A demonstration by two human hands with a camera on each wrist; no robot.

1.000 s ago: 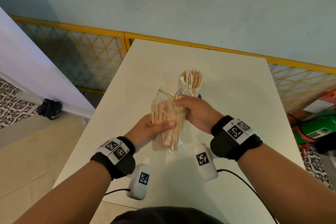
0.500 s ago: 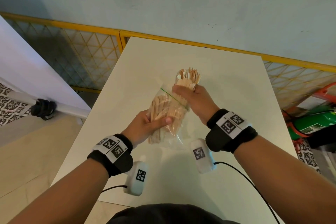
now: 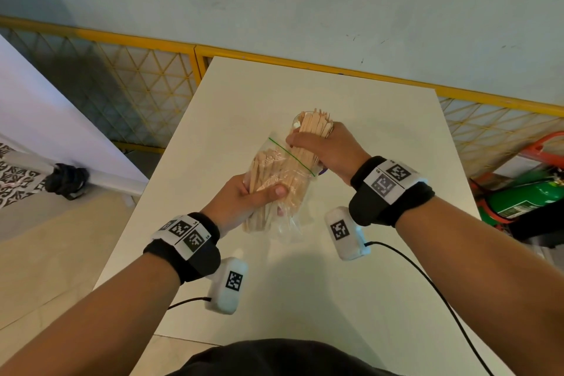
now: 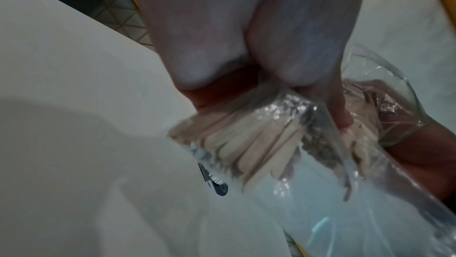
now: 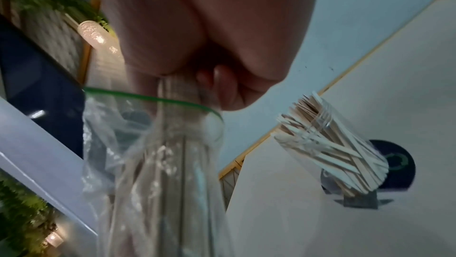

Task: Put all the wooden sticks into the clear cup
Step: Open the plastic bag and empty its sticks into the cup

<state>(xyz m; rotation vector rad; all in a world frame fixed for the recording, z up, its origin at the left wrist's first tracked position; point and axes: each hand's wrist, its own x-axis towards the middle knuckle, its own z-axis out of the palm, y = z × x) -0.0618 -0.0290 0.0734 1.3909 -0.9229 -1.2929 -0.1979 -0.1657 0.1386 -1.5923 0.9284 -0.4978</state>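
Note:
A clear zip bag (image 3: pixel 276 166) with a green seal line holds many flat wooden sticks (image 3: pixel 264 175). My left hand (image 3: pixel 254 197) grips the bag's lower half, thumb across the front, above the white table (image 3: pixel 381 137). My right hand (image 3: pixel 325 149) grips a bundle of sticks (image 3: pixel 312 131) that stands halfway out of the bag's mouth. Just behind that bundle is the clear cup (image 3: pixel 295 124), mostly hidden in the head view. The right wrist view shows the cup (image 5: pixel 333 154) upright on a dark round coaster (image 5: pixel 399 163), holding several sticks, beside the bag (image 5: pixel 160 163).
A yellow lattice fence (image 3: pixel 146 82) runs behind and left of the table. A white panel (image 3: pixel 45 131) stands at the left, a green cylinder (image 3: pixel 525 195) on the floor at the right. A black cable (image 3: pixel 427 284) trails from my right wrist over the table.
My right hand has drawn a bundle of sticks up out of the bag, toward the cup. My left hand has kept its hold on the bag, which now leans right.

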